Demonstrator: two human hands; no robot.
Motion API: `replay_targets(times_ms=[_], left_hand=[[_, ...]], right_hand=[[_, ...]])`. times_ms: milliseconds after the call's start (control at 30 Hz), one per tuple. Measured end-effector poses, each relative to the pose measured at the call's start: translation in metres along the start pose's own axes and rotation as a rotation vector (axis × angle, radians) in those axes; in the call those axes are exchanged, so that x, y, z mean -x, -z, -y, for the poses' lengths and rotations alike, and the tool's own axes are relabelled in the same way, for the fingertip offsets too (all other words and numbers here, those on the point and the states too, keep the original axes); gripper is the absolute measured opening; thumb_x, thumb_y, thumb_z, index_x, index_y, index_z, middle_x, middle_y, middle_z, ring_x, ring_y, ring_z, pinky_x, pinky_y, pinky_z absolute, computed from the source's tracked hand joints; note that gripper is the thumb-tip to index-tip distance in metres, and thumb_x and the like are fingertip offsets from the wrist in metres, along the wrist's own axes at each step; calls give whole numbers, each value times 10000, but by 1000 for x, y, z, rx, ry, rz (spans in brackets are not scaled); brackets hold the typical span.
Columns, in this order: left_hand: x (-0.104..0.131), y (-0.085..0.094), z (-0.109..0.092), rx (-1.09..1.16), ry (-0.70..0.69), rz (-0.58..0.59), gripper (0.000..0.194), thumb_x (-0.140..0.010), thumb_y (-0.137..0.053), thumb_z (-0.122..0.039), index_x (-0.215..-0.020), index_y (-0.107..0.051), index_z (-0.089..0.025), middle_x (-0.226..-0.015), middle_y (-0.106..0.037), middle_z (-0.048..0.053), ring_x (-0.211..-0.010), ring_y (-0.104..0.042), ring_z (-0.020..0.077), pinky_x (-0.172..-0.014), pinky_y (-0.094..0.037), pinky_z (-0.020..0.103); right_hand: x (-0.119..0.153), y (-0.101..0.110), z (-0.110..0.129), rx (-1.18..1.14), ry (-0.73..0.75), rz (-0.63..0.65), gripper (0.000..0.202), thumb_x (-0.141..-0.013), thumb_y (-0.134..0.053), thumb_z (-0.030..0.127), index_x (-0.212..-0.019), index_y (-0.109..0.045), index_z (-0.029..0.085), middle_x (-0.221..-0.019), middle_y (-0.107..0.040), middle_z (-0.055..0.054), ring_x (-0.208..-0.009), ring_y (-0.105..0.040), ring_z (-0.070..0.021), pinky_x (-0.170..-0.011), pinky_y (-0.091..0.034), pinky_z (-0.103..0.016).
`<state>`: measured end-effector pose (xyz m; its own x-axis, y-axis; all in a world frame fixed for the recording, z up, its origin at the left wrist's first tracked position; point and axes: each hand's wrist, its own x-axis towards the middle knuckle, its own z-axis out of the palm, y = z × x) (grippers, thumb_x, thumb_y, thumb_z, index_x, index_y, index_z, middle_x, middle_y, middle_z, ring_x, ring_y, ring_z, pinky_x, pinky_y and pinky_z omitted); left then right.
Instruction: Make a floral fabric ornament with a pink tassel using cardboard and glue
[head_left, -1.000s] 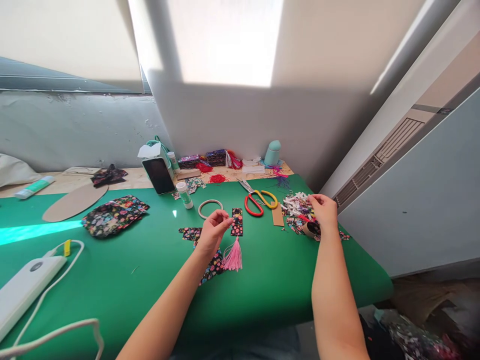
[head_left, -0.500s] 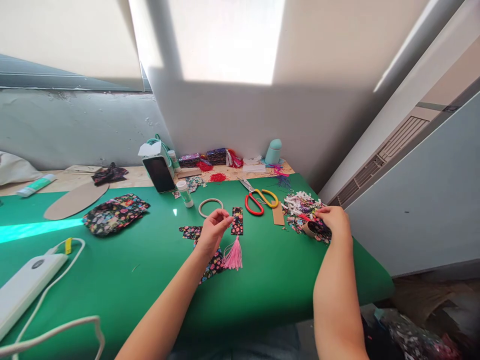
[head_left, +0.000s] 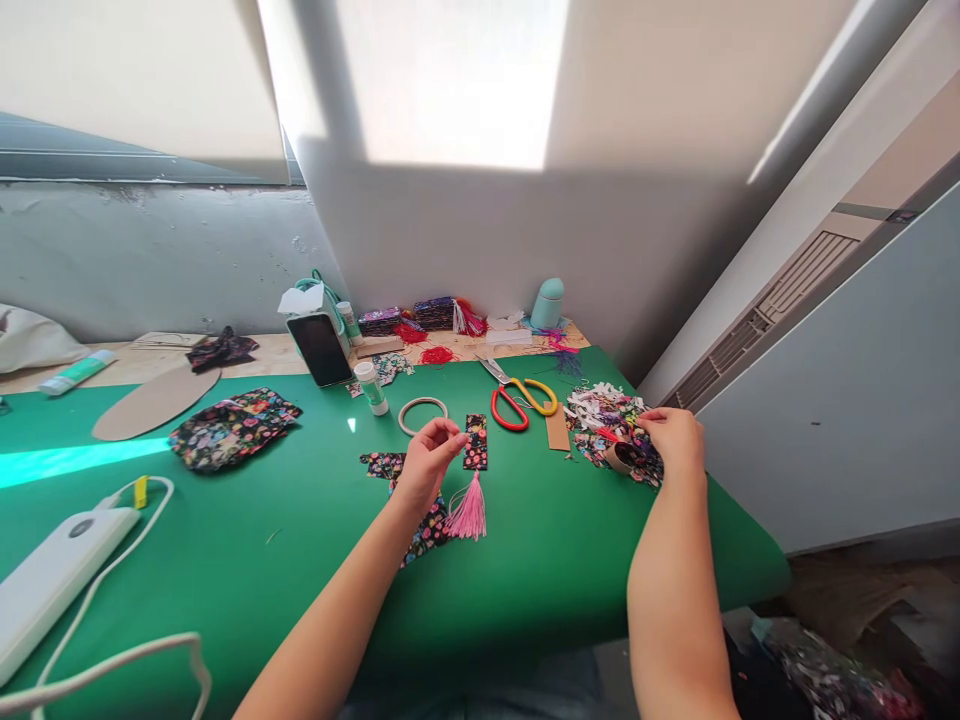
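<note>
My left hand (head_left: 427, 465) hovers over the middle of the table with thumb and fingers pinched together; whatever may be between them is too small to make out. Just right of it lies a floral bookmark (head_left: 476, 442) with a pink tassel (head_left: 469, 510). Pieces of floral fabric (head_left: 429, 530) lie partly hidden under that hand and wrist. My right hand (head_left: 679, 440) is at the right edge of a heap of fabric and paper scraps (head_left: 604, 410). Its thumb and fingertips are closed at the heap, and what they pinch is unclear.
Scissors (head_left: 517, 400) with red and yellow handles lie near a small brown card (head_left: 556, 428). A ring (head_left: 422, 412) and a glue stick (head_left: 370, 388) are beyond my left hand. Further left are bunched floral fabric (head_left: 236, 430), a phone (head_left: 319, 348) and a white power strip (head_left: 64, 560) with its cable.
My right hand has shifted slightly right and up at the scrap heap. My left hand stays nearly in place.
</note>
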<state>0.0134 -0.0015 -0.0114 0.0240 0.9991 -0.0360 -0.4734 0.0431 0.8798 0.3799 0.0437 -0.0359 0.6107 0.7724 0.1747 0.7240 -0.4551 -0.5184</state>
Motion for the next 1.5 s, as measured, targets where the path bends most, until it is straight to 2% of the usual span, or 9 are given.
replay_targets(times_ms=[233, 400, 533, 767, 1067, 1500], left_hand=[[0, -1, 0, -19, 12, -1, 340, -507, -844, -297, -673, -581, -159, -641, -509, -51, -577, -442, 64, -572, -352, 194], [-1, -1, 1, -28, 12, -8, 343, -511, -841, -296, -682, -577, -159, -630, -505, -55, -577, -444, 62, -571, -346, 185], [-1, 1, 1, -34, 10, -12, 343, -513, -839, -297, -682, -574, -158, -627, -501, -56, -571, -440, 61, -564, -343, 185], [-1, 1, 1, -47, 10, -13, 340, -517, -833, -307, -680, -575, -157, -631, -495, -54, -566, -430, 61, -558, -340, 190], [0, 0, 1, -54, 20, -10, 345, -514, -834, -311, -680, -572, -160, -626, -491, -54, -568, -424, 62, -559, -335, 188], [2, -2, -3, -86, 21, -17, 354, -491, -843, -300, -658, -562, -164, -633, -475, -51, -593, -433, 71, -577, -359, 193]], right_hand=[[-3, -3, -6, 25, 64, 18, 206, -707, -627, 290, -816, -764, 181, -796, -734, -126, -715, -654, -281, -613, -441, -334], [-4, -3, -5, 13, 126, 42, 214, -749, -580, 262, -804, -753, 150, -781, -730, -135, -732, -654, -277, -626, -435, -325], [-2, -2, -4, -16, 165, 57, 173, -733, -593, 252, -802, -730, 173, -807, -735, -95, -745, -658, -247, -629, -433, -301], [-1, -3, -2, -35, 203, 91, 148, -658, -649, 241, -777, -716, 184, -738, -730, -64, -683, -656, -227, -582, -428, -287], [4, 4, 10, -102, 308, 23, 198, -714, -531, 201, -794, -712, 193, -711, -716, -48, -668, -645, -201, -650, -455, -288], [8, 10, 19, -152, 278, -47, 283, -720, -507, 324, -725, -741, 164, -681, -720, -90, -665, -638, -236, -635, -451, -303]])
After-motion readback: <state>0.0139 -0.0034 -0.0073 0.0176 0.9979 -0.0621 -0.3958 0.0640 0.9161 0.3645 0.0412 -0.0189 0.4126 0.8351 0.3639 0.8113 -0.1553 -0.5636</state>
